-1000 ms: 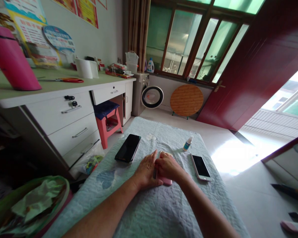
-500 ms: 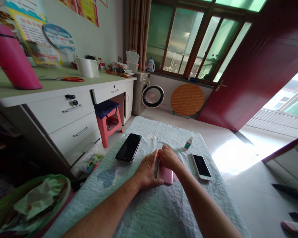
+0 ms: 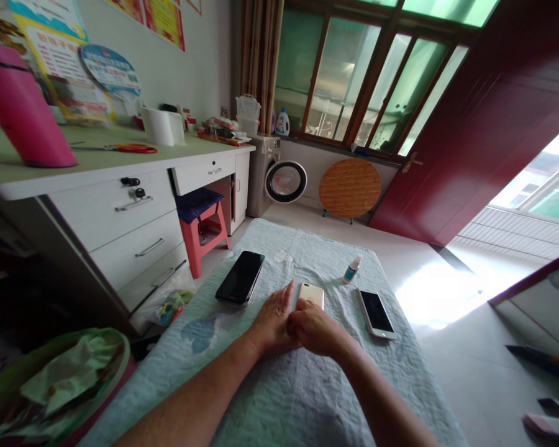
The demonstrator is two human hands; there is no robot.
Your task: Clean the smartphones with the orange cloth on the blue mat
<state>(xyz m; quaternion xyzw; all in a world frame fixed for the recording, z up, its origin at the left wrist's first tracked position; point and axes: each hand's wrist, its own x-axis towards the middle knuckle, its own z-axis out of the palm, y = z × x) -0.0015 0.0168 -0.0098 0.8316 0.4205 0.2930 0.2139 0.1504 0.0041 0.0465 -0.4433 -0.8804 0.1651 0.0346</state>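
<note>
A pale gold-pink phone (image 3: pixel 312 293) lies back up on the quilted cloth, its camera at the top left corner. Along its left side my left hand (image 3: pixel 274 320) rests with the fingers stretched out; its thumb is hidden. My right hand (image 3: pixel 317 328) is curled closed over the lower part of the phone, near my left thumb. What its fingers hold, if anything, is hidden. To the left lies a large black-screened phone (image 3: pixel 241 277). On the right are a white phone (image 3: pixel 376 314), screen up, and a small spray bottle (image 3: pixel 353 269), standing upright.
A pale blue quilted cloth (image 3: pixel 279 248) covers the table under my hands. A lined bin (image 3: pixel 121 372) stands at lower left. Beyond are a desk (image 3: pixel 107 167) with a pink bottle (image 3: pixel 28 112), a stool (image 3: pixel 204 217), a washing machine (image 3: pixel 263 167) with its door open, and a round wooden tabletop (image 3: pixel 349 188).
My right hand has moved down from the phone's top to its lower part, uncovering the top end with the camera. My left hand stays beside the phone.
</note>
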